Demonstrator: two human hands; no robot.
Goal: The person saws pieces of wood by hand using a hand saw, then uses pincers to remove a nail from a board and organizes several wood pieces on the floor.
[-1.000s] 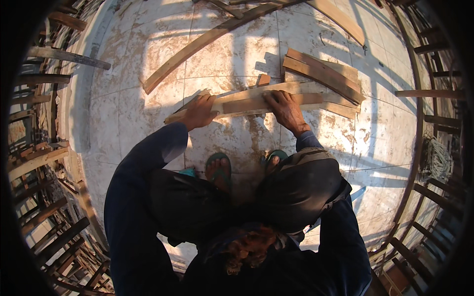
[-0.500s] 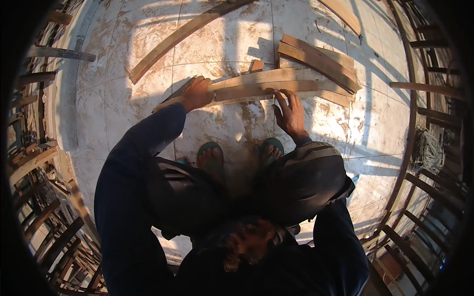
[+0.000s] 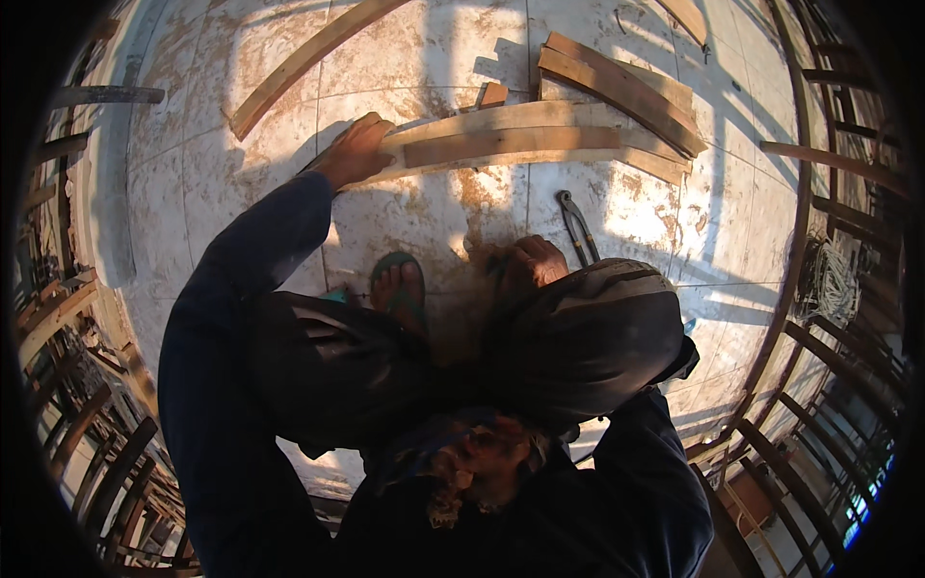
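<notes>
My left hand [image 3: 356, 152] is closed over the left end of several wooden planks lying side by side on the floor. A shorter, browner wooden strip [image 3: 511, 146] lies on top of the paler plank [image 3: 482, 123], just right of that hand. My right hand [image 3: 536, 262] is down beside my right foot, in front of the knee. Its fingers are bent inward, and whatever they may hold is hidden in shadow. Next to it, a pair of pincers [image 3: 576, 226] with long handles lies on the tiles, its lower end hidden by my knee.
Two stacked boards [image 3: 621, 96] lie aslant at the right end of the planks. A long plank [image 3: 308, 65] lies far left, and a small wood block [image 3: 494, 94] sits behind the planks. Wooden slats [image 3: 833, 166] line the right side, near a coil of wire [image 3: 827, 284].
My right hand has left the planks and come back toward my right foot. The pincers now show on the floor. My left hand stays at the planks' left end.
</notes>
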